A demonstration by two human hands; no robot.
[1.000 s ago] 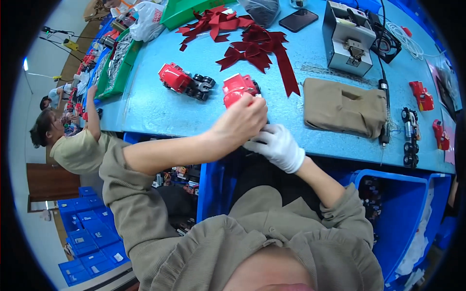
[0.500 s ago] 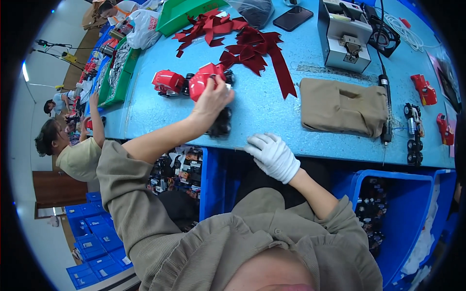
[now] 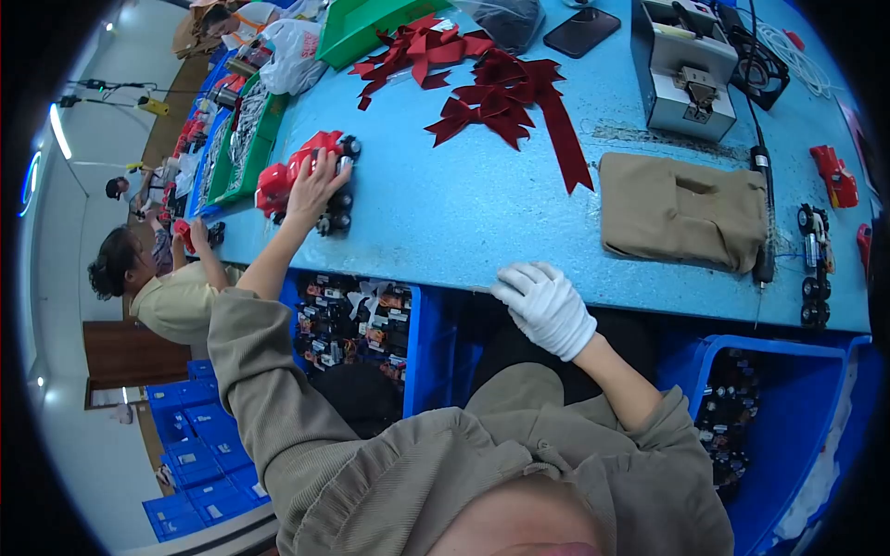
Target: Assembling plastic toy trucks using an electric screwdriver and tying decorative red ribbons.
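Observation:
My bare left hand (image 3: 315, 188) is closed over a red toy truck (image 3: 320, 144) with black wheels, near the table's left front edge. Another red toy truck body (image 3: 273, 188) lies against it on the left, partly overlapped, so where one ends and the other begins is hard to tell. My right hand (image 3: 545, 310), in a white glove, rests at the front edge of the table with its fingers lying flat and nothing in them.
Dark red ribbon bows (image 3: 482, 107) lie mid-table, beside a brown cloth-covered pad (image 3: 681, 208). A grey machine (image 3: 686, 79), black screwdriver (image 3: 762, 218) and toy chassis (image 3: 814, 269) stand right. A green tray (image 3: 255, 148) and a co-worker (image 3: 167, 287) are left; blue bins (image 3: 788, 357) sit below.
My left hand has slid to the left with the red truck, bringing it against the other near the table's left edge. My gloved right hand stays in place; the view has shifted a little.

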